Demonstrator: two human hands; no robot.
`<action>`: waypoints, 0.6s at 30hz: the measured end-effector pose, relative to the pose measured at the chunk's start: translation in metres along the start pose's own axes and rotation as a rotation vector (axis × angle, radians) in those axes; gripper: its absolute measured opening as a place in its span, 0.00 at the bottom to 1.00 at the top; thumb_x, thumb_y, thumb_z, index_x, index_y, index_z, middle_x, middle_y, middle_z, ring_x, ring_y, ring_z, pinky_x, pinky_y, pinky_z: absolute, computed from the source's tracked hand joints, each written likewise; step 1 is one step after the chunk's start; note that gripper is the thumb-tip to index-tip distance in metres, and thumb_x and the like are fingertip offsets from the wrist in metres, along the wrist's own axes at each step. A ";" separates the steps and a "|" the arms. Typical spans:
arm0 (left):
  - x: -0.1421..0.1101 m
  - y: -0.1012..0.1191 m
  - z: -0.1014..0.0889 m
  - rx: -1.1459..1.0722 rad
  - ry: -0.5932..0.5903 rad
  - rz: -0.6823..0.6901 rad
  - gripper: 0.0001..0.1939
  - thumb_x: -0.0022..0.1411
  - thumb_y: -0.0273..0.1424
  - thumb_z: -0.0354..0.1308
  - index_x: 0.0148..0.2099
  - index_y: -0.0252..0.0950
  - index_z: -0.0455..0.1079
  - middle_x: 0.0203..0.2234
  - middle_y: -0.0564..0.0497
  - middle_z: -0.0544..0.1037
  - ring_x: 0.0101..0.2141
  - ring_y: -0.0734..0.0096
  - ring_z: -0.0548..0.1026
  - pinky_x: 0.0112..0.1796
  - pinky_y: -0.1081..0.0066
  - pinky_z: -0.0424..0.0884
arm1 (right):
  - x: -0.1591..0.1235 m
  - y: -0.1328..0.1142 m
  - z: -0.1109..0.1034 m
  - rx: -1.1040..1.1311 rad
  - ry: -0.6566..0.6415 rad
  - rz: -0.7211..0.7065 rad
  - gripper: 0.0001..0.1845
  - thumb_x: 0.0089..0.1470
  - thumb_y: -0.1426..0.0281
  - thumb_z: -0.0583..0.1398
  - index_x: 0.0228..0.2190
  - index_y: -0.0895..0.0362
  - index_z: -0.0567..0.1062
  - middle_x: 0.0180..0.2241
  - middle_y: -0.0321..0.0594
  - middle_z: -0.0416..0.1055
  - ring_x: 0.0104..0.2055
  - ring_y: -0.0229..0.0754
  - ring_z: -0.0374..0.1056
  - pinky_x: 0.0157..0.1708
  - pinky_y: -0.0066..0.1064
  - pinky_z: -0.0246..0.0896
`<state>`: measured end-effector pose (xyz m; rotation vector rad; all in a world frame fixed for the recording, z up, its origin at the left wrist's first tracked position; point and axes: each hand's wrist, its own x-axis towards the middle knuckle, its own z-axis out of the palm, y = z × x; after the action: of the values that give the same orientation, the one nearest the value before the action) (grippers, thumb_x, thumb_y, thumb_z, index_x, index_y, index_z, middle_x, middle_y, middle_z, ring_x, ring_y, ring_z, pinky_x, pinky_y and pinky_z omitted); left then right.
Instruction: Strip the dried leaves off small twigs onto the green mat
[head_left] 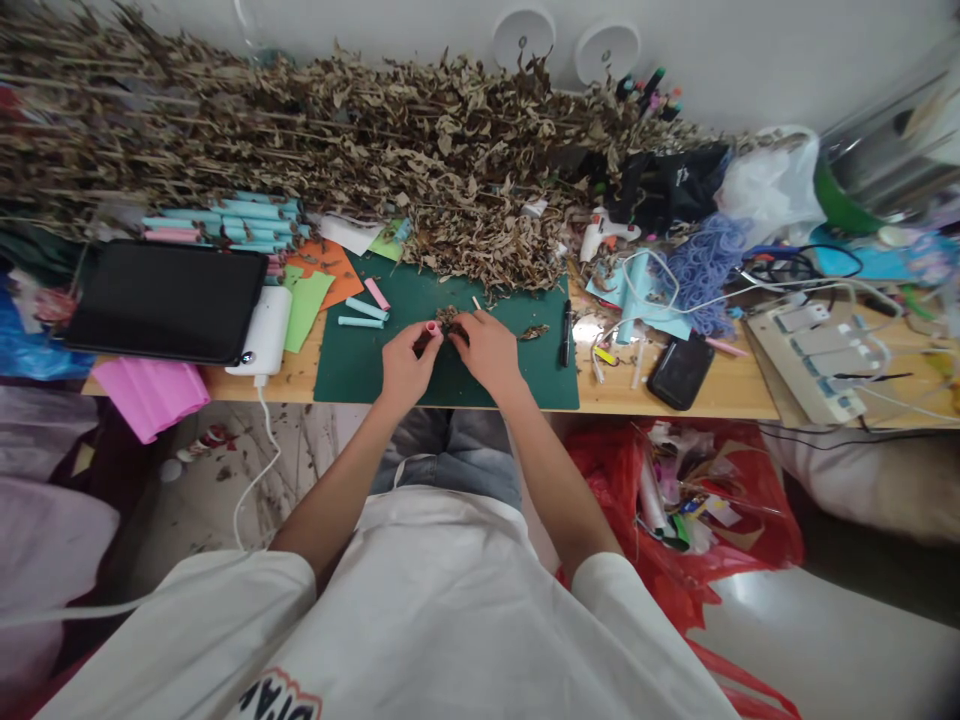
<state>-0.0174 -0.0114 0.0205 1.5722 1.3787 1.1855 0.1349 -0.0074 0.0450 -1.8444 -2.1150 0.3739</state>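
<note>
My left hand [409,362] is closed around a small pink paper tube [433,328], its open end facing up. Close beside it, the fingertips of my right hand [486,350] are pinched together at a small clump of dried leaves [448,318]. Both hands are over a dark green cutting mat [352,370]. On the mat's left part lie a loose pink tube [377,294] and light blue tubes [363,314]. A larger heap of dried leaves [487,245] covers the mat's far edge. A single dried leaf [534,332] rests right of my right hand.
Dried stalks [300,130] fill the back of the table. At left are a black tablet [169,300], a white power bank [262,330] and stacked blue tubes [240,222]. At right are a pen [565,335], glue gun [600,235], black phone [681,372] and power strip [814,360].
</note>
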 end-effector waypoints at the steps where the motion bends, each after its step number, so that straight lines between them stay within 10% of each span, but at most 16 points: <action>1: 0.000 0.000 0.001 0.007 -0.009 0.007 0.10 0.63 0.32 0.58 0.43 0.35 0.76 0.42 0.46 0.81 0.41 0.66 0.79 0.46 0.69 0.74 | 0.001 0.001 0.001 0.007 0.003 0.001 0.13 0.64 0.67 0.53 0.43 0.54 0.75 0.43 0.45 0.73 0.43 0.46 0.69 0.37 0.33 0.57; 18: 0.009 -0.002 0.029 0.283 -0.125 0.215 0.08 0.63 0.30 0.61 0.44 0.37 0.76 0.37 0.48 0.82 0.37 0.65 0.77 0.42 0.66 0.72 | 0.001 0.032 0.001 0.816 0.416 0.204 0.10 0.56 0.62 0.59 0.32 0.56 0.75 0.31 0.38 0.76 0.34 0.41 0.71 0.37 0.33 0.68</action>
<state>0.0091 -0.0007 0.0109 2.0003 1.3669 1.0254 0.1637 -0.0017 0.0310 -1.4635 -1.2256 0.6999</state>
